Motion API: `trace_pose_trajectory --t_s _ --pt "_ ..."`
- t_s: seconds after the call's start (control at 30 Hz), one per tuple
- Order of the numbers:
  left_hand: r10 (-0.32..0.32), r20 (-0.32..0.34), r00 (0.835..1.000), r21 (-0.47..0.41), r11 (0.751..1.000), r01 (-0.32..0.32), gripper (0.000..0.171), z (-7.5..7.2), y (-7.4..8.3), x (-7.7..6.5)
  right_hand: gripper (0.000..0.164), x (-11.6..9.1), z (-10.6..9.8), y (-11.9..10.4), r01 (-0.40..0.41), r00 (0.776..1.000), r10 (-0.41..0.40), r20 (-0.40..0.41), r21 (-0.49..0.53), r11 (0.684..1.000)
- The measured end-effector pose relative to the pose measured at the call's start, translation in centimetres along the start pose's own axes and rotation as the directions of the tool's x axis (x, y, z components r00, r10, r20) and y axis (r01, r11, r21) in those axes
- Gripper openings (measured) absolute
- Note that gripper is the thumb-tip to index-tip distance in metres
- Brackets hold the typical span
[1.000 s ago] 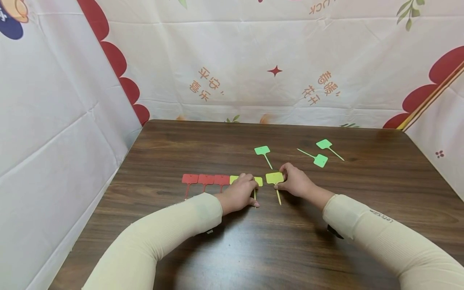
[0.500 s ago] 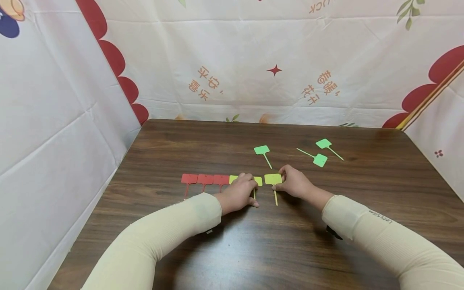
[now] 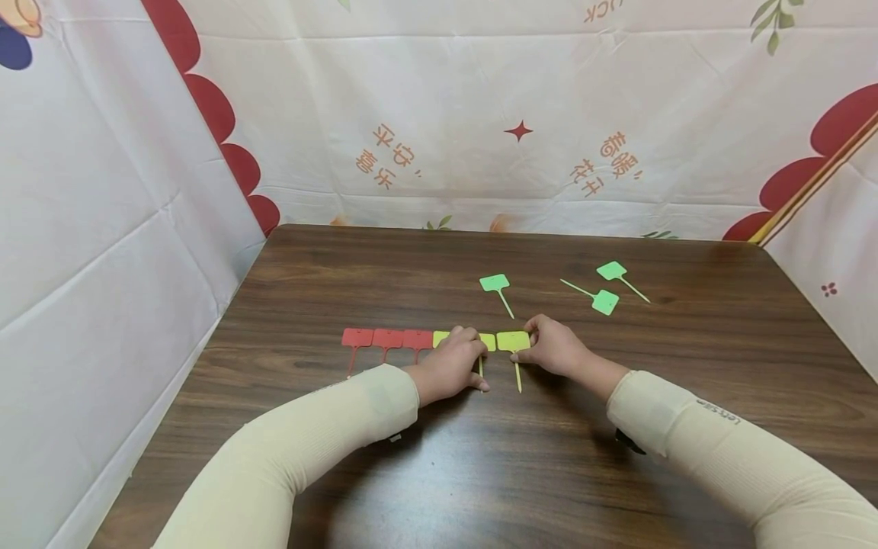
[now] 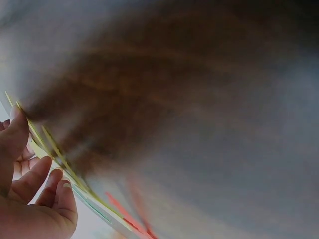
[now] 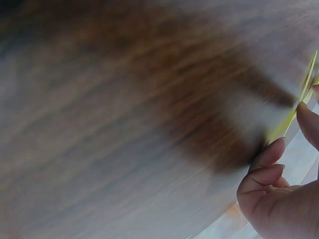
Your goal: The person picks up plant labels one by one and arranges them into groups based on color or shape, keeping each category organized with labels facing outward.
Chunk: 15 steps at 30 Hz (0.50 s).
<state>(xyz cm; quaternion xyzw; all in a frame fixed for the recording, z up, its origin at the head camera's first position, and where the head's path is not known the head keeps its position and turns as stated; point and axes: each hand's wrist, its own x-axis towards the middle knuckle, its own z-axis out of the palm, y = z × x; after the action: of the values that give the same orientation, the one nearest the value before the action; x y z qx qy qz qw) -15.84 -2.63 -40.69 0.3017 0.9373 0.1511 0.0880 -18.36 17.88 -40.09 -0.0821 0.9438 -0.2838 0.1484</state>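
Flat T-shaped plant labels lie on the brown table. My right hand (image 3: 555, 347) pinches a yellow plant label (image 3: 513, 341) at its right side, thumb below the head and fingers at the top corner. Its stem points toward me. Just left of it, my left hand (image 3: 449, 364) rests on the yellow labels (image 3: 488, 342) of the row, hiding much of them; its fingertips touch them in the left wrist view. Three red plant labels (image 3: 388, 338) continue the row leftward, heads side by side. In the right wrist view, the right hand's fingers (image 5: 269, 154) meet the yellow label's edge (image 5: 283, 124).
Behind the row lies one green plant label (image 3: 494, 283). Two more green labels, one (image 3: 606, 303) pointing left and one (image 3: 611, 271) pointing right, lie at the back right. A printed cloth (image 3: 439, 114) hangs behind the wooden table (image 3: 439, 488).
My right hand has slid the yellow plant label left and slightly nearer, straightening it and closing the gap to the row. The left hand has stayed in place.
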Motion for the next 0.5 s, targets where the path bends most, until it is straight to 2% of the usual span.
trace_pose_trajectory --t_s 0.5 --pt "0.009 0.01 1.0 0.0 1.0 -0.009 0.05 -0.18 0.04 -0.02 0.051 -0.02 0.1 -0.4 -0.002 1.0 0.002 0.0 -0.031 1.0"
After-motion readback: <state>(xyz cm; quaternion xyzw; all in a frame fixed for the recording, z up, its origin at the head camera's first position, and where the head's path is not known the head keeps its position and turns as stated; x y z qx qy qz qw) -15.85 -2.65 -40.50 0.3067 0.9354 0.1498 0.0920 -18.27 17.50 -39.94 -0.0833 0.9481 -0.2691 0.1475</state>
